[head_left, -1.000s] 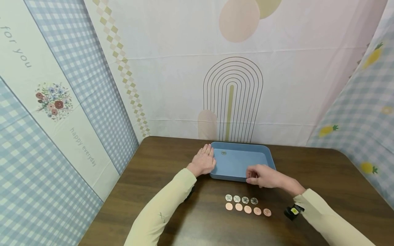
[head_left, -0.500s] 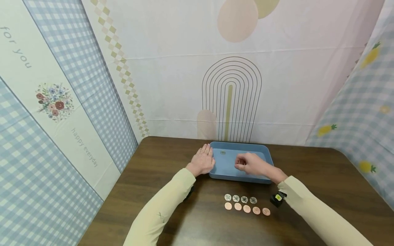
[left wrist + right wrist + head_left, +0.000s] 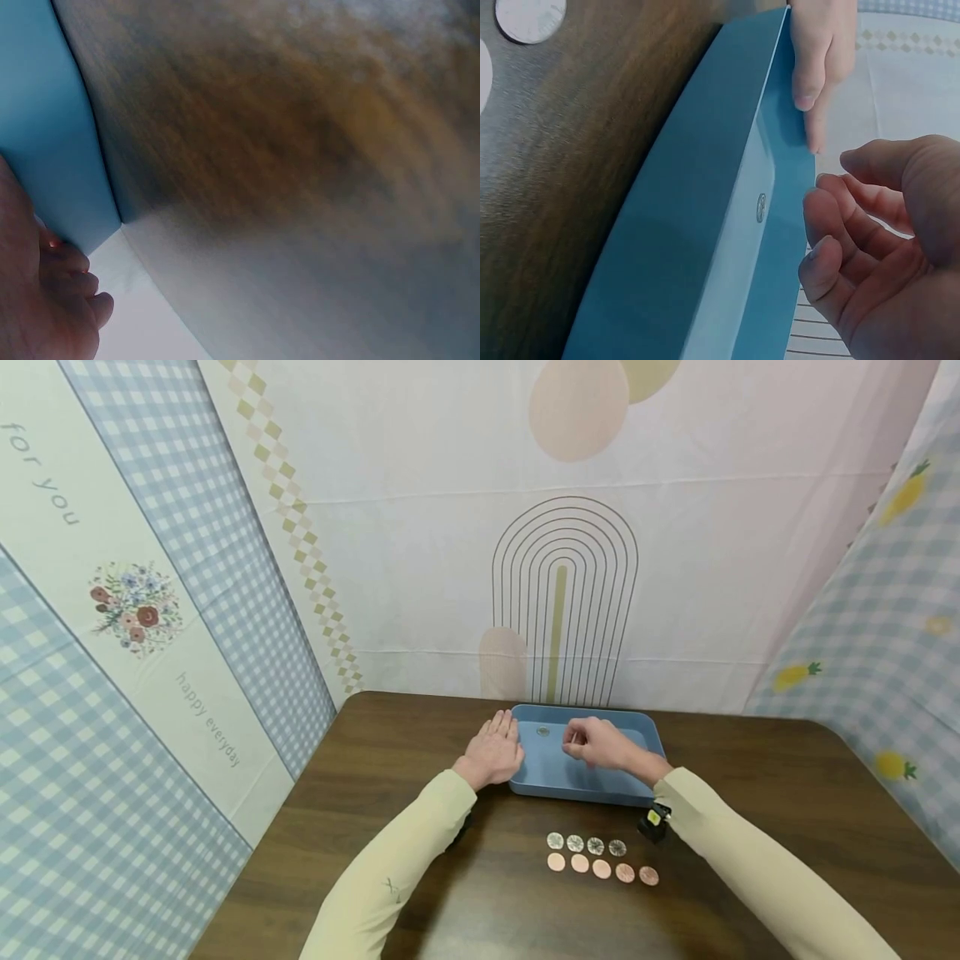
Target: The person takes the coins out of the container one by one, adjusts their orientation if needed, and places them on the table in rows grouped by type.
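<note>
My left hand lies with outstretched fingers against the left side of a blue tray. Its curled-looking fingertips show low in the left wrist view. Over the tray floor hovers my right hand, its fingers loosely bent. The right wrist view shows no object between thumb and fingers. A single silver coin lies in the tray near its far left corner, left of the right hand. In front of the tray, several silver coins form a row, with a row of copper coins nearer me.
The dark wooden table carries everything. A patterned white cloth hangs right behind the tray, with checked cloths at the sides. A black wrist camera hangs below the right sleeve.
My right hand has moved left and away from me, from the tray's front edge to above its floor near the silver coin. The left hand and the coin rows stay put.
</note>
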{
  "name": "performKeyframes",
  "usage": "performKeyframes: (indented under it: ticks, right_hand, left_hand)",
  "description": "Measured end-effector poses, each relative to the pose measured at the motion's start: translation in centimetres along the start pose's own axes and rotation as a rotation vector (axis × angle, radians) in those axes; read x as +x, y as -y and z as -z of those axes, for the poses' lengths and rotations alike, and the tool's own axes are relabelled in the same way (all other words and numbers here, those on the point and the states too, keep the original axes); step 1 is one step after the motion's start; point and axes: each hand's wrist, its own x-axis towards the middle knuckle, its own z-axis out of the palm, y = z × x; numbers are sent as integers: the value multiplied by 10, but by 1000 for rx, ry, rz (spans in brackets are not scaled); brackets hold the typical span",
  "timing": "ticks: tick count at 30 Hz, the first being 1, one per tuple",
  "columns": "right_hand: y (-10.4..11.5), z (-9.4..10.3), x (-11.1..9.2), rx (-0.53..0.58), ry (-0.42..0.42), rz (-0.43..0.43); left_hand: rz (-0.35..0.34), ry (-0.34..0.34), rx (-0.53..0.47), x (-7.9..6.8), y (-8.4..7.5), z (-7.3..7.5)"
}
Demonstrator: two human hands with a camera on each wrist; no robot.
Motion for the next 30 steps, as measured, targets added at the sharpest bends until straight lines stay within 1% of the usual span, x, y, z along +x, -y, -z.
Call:
performKeyframes:
  ticks: [4,10,14,20,30]
  right_hand:
    - [-5,1,11,3,-10,-17]
    - [-16,0,25,16,-5,-47]
    - [-24,-3,35,18,-23,-51]
    - [-32,-5,50,24,-46,-89]
    - [-39,-7,75,9,-9,-147]
  left_hand:
    - [7,1,-3,2,0,0]
    - [20,14,0,6,-2,-1]
    - [25,14,2,9,-3,-1]
    - [34,7,-1,14,-4,0]
    - [56,6,3,20,-4,2]
